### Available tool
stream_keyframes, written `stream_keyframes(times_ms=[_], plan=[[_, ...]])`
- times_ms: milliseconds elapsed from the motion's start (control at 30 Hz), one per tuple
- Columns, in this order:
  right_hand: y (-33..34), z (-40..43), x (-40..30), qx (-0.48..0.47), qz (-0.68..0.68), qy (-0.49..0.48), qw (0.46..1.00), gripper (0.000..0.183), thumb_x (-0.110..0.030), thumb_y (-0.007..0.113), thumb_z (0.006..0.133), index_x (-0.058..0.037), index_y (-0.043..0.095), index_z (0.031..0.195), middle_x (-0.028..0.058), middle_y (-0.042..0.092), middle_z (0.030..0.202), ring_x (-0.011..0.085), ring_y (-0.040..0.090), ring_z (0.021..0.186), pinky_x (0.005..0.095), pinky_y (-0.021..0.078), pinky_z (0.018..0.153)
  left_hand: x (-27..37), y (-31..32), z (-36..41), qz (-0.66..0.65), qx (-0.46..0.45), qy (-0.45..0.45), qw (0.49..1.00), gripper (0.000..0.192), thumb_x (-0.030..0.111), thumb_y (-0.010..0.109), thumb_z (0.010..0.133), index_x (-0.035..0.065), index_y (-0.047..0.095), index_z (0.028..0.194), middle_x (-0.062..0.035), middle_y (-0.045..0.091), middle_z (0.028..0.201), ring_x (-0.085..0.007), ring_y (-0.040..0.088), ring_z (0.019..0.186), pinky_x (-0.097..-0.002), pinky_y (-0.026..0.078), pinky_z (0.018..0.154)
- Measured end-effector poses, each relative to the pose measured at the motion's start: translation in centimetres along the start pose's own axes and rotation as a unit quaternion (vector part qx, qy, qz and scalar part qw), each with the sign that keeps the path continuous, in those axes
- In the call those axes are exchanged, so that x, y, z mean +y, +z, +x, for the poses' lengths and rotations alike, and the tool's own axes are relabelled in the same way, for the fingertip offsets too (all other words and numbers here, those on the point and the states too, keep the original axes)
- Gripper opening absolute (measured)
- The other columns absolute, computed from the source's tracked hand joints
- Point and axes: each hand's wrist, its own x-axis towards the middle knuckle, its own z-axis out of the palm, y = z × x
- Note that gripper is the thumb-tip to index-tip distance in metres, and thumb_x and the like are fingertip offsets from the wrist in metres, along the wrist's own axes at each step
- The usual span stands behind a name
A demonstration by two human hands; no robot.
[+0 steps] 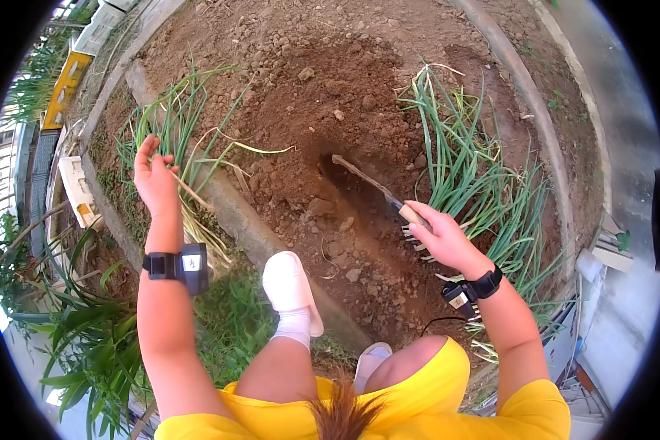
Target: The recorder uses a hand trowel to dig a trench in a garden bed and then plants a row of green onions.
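My right hand (443, 234) grips the short wooden handle (412, 215) of a narrow hand tool. Its long, thin blade (363, 175) is caked with soil and points up-left over a dark furrow (344, 165) in the brown soil. On the left, my left hand (155, 179) is raised with bent fingers over a bunch of spring onions (170, 124) on the ground and concrete kerb. A dry, pale stalk (193, 190) extends from beside that palm; whether the fingers hold it is unclear. A larger heap of spring onions (456, 159) lies right of the furrow, white root ends towards it.
A low concrete kerb (242, 214) crosses diagonally beneath my white-shod foot (287, 280). Grass (234, 319) and leafy plants (88, 341) grow at lower left. Another curved kerb (539, 110) borders the bed at right. Clods (306, 74) dot the soil.
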Motion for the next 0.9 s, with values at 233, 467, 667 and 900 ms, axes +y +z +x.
stream_keyframes(times_ms=[233, 467, 667, 900], plan=[[3.0, 5.5, -2.4, 0.057, -0.216, -0.034, 0.974, 0.037, -0.007, 0.052, 0.082, -0.0036, 0.052, 0.119, 0.0228, 0.063, 0.088, 0.0412, 0.060, 0.081, 0.0461, 0.0487, 0.075, -6.7, -7.5, -4.5, 0.551, 0.031, 0.095, 0.829, 0.045, 0.012, 0.058, 0.082, 0.0067, 0.049, 0.126, -0.0207, 0.040, 0.135, -0.0342, 0.040, 0.122, -0.0416, 0.033, 0.102], [6.0, 7.9, -4.0, 0.085, -0.271, 0.010, 0.959, 0.032, -0.010, 0.052, 0.082, -0.0047, 0.055, 0.113, 0.0244, 0.063, 0.082, 0.0408, 0.061, 0.080, 0.0475, 0.0497, 0.073, -8.2, -1.9, -9.4, 0.573, -0.265, 0.020, 0.775, 0.095, 0.045, 0.074, 0.068, -0.0134, 0.033, 0.130, -0.0327, 0.027, 0.139, -0.0406, 0.029, 0.131, -0.0424, 0.027, 0.107], [6.5, 12.8, -3.5, 0.095, -0.252, 0.036, 0.962, 0.023, -0.009, 0.051, 0.080, -0.0038, 0.062, 0.099, 0.0240, 0.064, 0.086, 0.0401, 0.062, 0.085, 0.0464, 0.0503, 0.075, -7.7, 0.7, -9.4, 0.666, -0.330, -0.011, 0.669, 0.125, 0.054, 0.079, 0.056, -0.0180, 0.013, 0.134, -0.0369, 0.017, 0.141, -0.0428, 0.021, 0.134, -0.0434, 0.020, 0.110], [7.3, 14.0, -4.4, 0.000, -0.364, 0.052, 0.930, 0.017, -0.006, 0.049, 0.079, 0.0002, 0.061, 0.089, 0.0221, 0.065, 0.084, 0.0350, 0.065, 0.082, 0.0427, 0.0525, 0.072, -6.8, 1.1, -8.9, 0.683, -0.361, -0.090, 0.628, 0.134, 0.054, 0.081, 0.054, -0.0192, 0.003, 0.135, -0.0380, 0.008, 0.142, -0.0435, 0.017, 0.135, -0.0436, 0.018, 0.110]])
